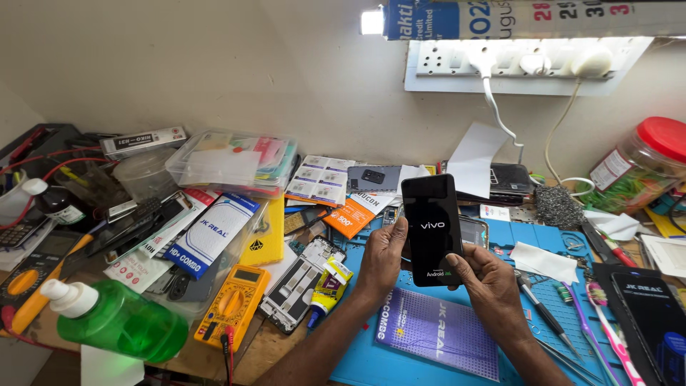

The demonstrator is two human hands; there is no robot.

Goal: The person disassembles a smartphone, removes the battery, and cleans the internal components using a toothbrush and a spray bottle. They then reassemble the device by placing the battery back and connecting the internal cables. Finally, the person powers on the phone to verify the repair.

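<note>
Glossy black slab of a phone (431, 229) clamped upright between left hand (382, 259) and right hand (484, 275) over a blue rubbery mat (543, 239), its lower edge hidden by fingers.

single head view, looking down and forward over cluttered workbench (286, 350) toward wall (214, 64), close range.

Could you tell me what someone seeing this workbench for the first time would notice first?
The eye goes first to the black phone held upright in the middle, its screen lit, with the left hand on its left edge and the right hand at its lower right corner. Next come the green bottle lying at the lower left and the yellow multimeter beside it. A red-lidded jar stands at the far right.
</note>
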